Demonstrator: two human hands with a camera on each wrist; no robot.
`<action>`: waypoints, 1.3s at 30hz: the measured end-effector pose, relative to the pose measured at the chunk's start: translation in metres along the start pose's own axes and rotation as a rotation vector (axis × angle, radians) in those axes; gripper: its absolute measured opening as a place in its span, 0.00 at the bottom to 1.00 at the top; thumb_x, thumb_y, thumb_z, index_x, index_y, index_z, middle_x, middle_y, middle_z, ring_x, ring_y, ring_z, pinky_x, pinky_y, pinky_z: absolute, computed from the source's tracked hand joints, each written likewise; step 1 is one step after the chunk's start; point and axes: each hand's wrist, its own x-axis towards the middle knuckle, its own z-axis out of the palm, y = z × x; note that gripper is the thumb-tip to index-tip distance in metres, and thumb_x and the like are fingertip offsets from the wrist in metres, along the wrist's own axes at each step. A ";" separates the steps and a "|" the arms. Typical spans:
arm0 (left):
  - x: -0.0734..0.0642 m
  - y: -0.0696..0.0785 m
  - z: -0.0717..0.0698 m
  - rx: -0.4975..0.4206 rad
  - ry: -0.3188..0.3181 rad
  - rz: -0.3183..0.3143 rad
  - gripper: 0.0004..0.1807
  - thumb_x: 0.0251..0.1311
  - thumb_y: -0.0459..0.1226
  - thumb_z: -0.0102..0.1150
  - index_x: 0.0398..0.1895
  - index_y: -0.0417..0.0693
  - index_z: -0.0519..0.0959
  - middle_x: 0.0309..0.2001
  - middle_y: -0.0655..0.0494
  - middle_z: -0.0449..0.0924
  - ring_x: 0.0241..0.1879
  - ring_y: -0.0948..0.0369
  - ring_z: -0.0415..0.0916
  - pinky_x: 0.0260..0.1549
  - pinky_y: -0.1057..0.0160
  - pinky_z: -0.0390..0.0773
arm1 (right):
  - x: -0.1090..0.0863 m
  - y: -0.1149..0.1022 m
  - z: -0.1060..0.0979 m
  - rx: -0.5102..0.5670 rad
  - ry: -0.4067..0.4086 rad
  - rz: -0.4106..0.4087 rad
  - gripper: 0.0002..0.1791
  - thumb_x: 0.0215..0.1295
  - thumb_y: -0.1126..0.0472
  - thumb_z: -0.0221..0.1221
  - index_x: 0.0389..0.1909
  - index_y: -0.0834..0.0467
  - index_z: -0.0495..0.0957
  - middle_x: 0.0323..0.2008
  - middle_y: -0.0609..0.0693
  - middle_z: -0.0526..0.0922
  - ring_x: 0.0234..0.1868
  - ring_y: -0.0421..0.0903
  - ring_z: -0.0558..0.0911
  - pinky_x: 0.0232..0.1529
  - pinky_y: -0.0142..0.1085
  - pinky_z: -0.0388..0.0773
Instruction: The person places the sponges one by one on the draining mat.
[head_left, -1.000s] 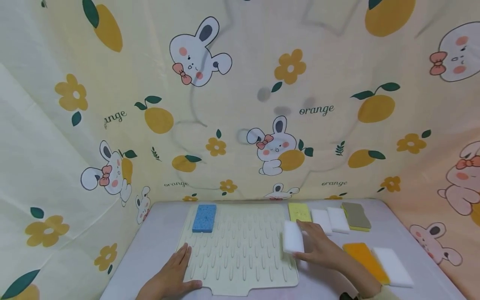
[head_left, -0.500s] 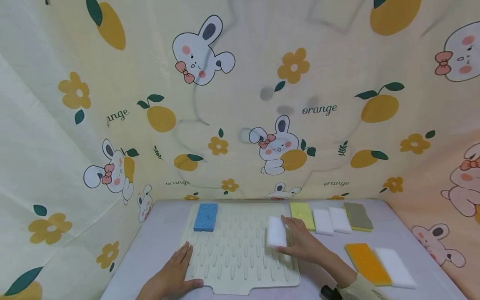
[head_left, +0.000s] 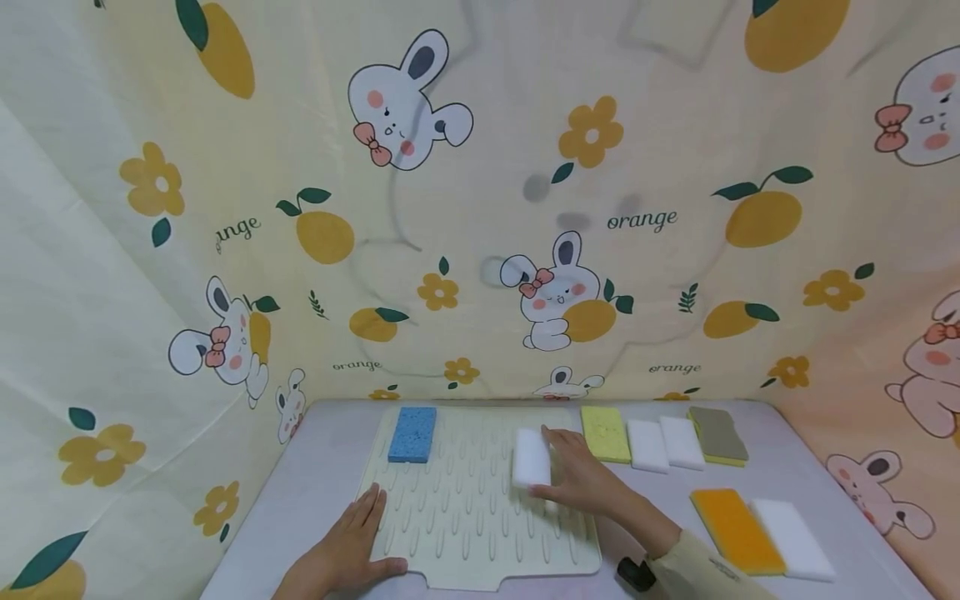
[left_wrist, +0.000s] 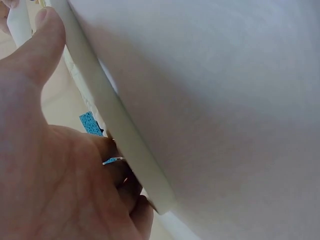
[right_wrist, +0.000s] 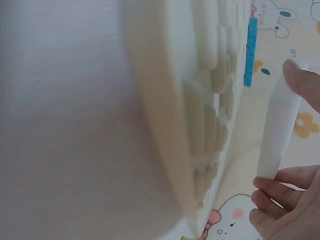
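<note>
My right hand [head_left: 581, 477] pinches a white melamine sponge [head_left: 530, 458] by its ends, thumb at one and fingertips at the other. In the right wrist view, that sponge [right_wrist: 280, 127] is held clear of the ridged surface. Under it lies a cream draining mat [head_left: 442, 533] with rows of raised ribs. A blue sponge [head_left: 412, 434] lies on the mat's far left corner. My left hand [head_left: 343, 537] rests at the mat's near left edge, fingers extended along it. In the left wrist view, the thumb [left_wrist: 47, 42] and fingers touch the mat's side [left_wrist: 117, 125].
Right of the mat, a yellow sponge [head_left: 606, 434], two white sponges [head_left: 648, 446] and a grey-topped scrub sponge [head_left: 717, 433] stand in a back row. Nearer lie an orange sponge [head_left: 737, 531] and a larger white one [head_left: 792, 537]. A printed curtain [head_left: 465, 208] surrounds the table.
My right hand has carried the white sponge leftward, from the mat's right edge to over its right-centre part. The left hand stays in place at the mat's edge.
</note>
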 end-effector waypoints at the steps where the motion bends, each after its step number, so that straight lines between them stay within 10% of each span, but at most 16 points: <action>1: 0.000 0.000 0.000 -0.003 -0.001 -0.002 0.65 0.62 0.68 0.67 0.83 0.28 0.54 0.84 0.30 0.48 0.84 0.37 0.47 0.81 0.36 0.53 | 0.002 -0.001 0.001 -0.003 0.002 -0.002 0.63 0.56 0.37 0.79 0.81 0.70 0.60 0.74 0.66 0.71 0.76 0.66 0.67 0.73 0.63 0.70; 39: 0.007 -0.008 0.007 -0.016 -0.021 -0.019 0.67 0.59 0.69 0.68 0.84 0.30 0.53 0.85 0.32 0.46 0.84 0.37 0.46 0.80 0.35 0.52 | 0.084 -0.029 0.039 -0.126 -0.156 -0.003 0.62 0.59 0.34 0.77 0.81 0.68 0.60 0.76 0.66 0.69 0.76 0.63 0.68 0.77 0.56 0.68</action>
